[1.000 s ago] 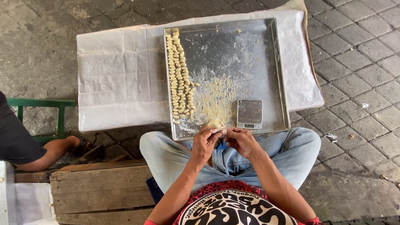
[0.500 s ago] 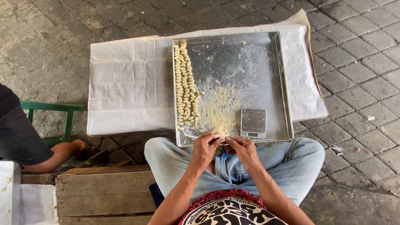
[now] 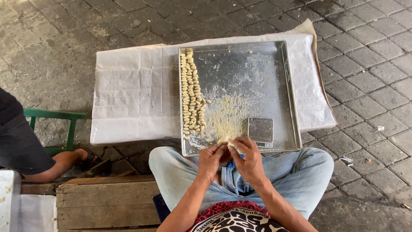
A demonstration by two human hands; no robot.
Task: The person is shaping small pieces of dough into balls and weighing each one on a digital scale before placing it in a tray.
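A shiny metal tray (image 3: 288,86) lies on a white sheet in front of my knees. Several small pale dough pieces (image 3: 191,94) stand in two tight rows along its left side. A patch of loose pale crumbs (image 3: 227,116) spreads in the tray's middle. Both hands meet over the tray's near edge. My left hand (image 3: 211,160) and my right hand (image 3: 248,158) pinch a small pale dough lump (image 3: 227,141) between their fingertips. A small square metal scale (image 3: 260,130) sits just beyond my right hand.
The white sheet (image 3: 128,94) covers a low surface on grey paving stones. Another person's leg and foot (image 3: 56,165) rest at the left beside a green metal frame (image 3: 53,115). A wooden plank bench (image 3: 103,206) lies by my left thigh.
The view has shifted, so the tray sits lower and more to the right in frame. My hands stay together at the tray's near edge, working the dough.
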